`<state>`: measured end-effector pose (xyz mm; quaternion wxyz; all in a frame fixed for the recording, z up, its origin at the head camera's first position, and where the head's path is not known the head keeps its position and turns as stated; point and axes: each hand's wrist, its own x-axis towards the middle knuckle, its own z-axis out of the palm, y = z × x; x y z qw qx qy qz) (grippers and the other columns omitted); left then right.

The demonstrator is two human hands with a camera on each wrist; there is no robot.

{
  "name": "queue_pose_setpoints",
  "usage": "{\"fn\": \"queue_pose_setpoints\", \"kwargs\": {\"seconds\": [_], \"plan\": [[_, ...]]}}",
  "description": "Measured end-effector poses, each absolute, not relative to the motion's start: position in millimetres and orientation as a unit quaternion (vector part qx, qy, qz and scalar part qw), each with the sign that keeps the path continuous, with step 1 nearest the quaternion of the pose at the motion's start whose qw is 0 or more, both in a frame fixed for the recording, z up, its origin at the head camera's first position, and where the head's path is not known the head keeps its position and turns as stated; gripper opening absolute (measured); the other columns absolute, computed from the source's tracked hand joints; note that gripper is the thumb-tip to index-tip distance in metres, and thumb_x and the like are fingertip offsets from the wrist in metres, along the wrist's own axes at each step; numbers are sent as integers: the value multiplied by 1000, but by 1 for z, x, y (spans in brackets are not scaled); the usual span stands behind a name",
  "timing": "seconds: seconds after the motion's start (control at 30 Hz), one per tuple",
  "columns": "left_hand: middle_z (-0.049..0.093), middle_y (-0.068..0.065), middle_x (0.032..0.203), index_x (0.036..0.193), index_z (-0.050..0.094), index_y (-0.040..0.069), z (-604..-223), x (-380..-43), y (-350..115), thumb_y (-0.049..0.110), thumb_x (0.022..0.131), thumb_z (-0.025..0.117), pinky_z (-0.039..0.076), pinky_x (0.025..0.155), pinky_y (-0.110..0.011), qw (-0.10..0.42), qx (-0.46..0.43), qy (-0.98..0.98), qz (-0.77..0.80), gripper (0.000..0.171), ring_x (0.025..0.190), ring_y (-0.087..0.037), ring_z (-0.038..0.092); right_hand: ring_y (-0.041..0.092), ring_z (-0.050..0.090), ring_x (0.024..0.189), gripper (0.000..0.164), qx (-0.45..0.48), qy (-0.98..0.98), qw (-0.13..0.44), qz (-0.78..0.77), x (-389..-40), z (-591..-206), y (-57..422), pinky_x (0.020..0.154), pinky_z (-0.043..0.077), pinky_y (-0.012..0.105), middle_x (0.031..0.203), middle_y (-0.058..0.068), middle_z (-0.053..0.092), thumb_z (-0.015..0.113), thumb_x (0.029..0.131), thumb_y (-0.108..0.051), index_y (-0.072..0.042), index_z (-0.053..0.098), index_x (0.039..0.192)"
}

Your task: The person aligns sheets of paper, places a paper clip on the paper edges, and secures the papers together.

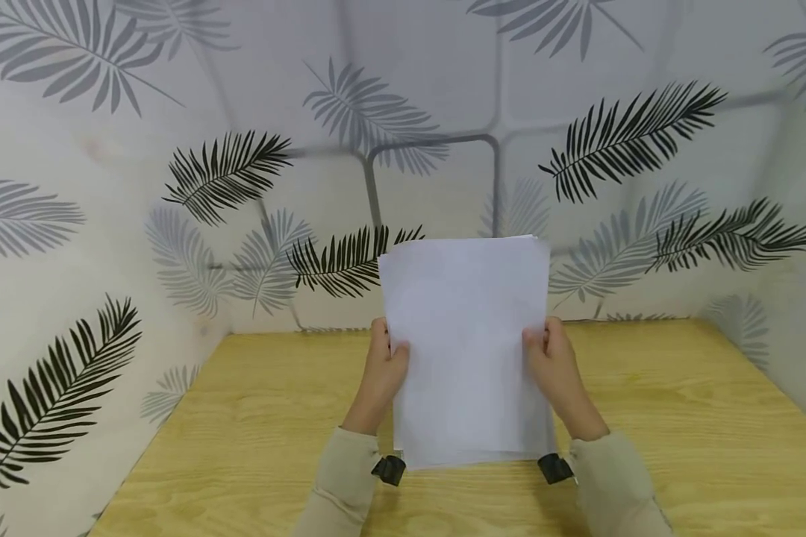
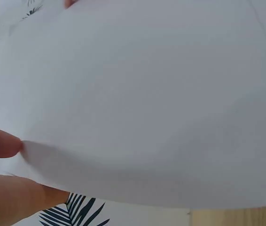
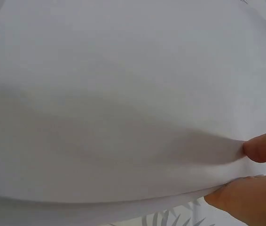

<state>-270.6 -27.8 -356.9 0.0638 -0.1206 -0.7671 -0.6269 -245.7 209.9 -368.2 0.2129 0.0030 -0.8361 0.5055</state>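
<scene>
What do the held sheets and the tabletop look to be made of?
Sheets: most likely paper, plain white and matte, judging by their thin, bowing edges.
Tabletop: low-sheen, either wood or a printed wood-look surface; the yellowish grain doesn't settle which.

White rectangular paper sheets [image 1: 470, 350]: matt, smooth. Yellow flat wood-grained tabletop [image 1: 275, 403]: smooth. Beige tubular cloth sleeves [image 1: 344, 477]: matt.

Legible text: none | white paper sheets [image 1: 470, 343]: no print readable, head or wrist views | labels, brands, numbers, signs: none readable
</scene>
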Motion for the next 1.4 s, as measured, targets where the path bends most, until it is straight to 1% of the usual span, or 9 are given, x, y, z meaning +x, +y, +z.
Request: {"fn": "queue_pose_setpoints", "kwargs": {"seconds": [0.13,0.23,0.4,0.5,0.87,0.97,1.13,1.23,1.4], "plan": [[46,-20,126,127,34,3,-361,-272,-30,0,99,37,37,97,-50,116,-169,-748,-631,29,115,-33,47,26,43,76,18,27,-823,283,492,-243,-368,202,64,36,33,82,16,45,45,101,-5,11,41,109],[47,-19,122,127,33,3,-362,-271,-30,1,100,36,39,94,-48,139,-200,-736,-631,27,110,-32,49,27,42,72,16,35,-808,332,486,-242,-369,197,62,35,35,78,15,43,46,101,-5,9,39,105],[43,-20,120,123,33,-1,-362,-269,-26,6,103,36,38,93,-46,160,-223,-719,-638,22,109,-31,47,32,49,89,23,55,-774,367,512,-243,-371,190,74,37,40,98,25,50,43,103,-12,9,38,110],[42,-21,118,120,33,-2,-363,-268,-23,9,104,34,39,90,-44,157,-225,-714,-644,19,107,-31,47,32,49,96,26,67,-762,367,529,-243,-375,187,80,37,40,109,26,50,42,103,-14,9,37,115],[43,-20,119,121,33,1,-368,-272,-20,13,104,37,39,92,-47,147,-206,-723,-643,21,108,-31,48,23,45,96,25,66,-752,366,545,-248,-383,185,82,34,29,110,24,49,39,104,-11,11,36,116],[44,-20,119,123,33,1,-370,-274,-20,12,104,38,40,92,-49,145,-205,-725,-641,22,109,-33,49,25,45,101,27,60,-754,355,549,-248,-384,185,85,34,32,113,25,48,38,104,-12,10,35,119],[46,-20,120,123,34,0,-375,-275,-20,10,103,40,37,96,-54,148,-194,-734,-633,24,113,-34,48,30,41,122,36,47,-751,322,574,-247,-385,186,99,30,43,128,24,44,39,104,-16,6,32,132],[45,-20,122,124,34,1,-377,-276,-20,11,102,43,34,99,-54,140,-179,-740,-634,26,118,-34,45,29,37,129,40,44,-748,311,585,-248,-388,187,105,27,45,133,22,43,40,104,-17,4,31,136],[43,-19,127,126,34,1,-382,-279,-19,12,101,46,33,102,-54,125,-160,-736,-646,30,123,-33,41,30,38,128,38,30,-755,303,580,-250,-392,188,104,29,47,134,23,44,41,104,-21,3,33,133]]}}
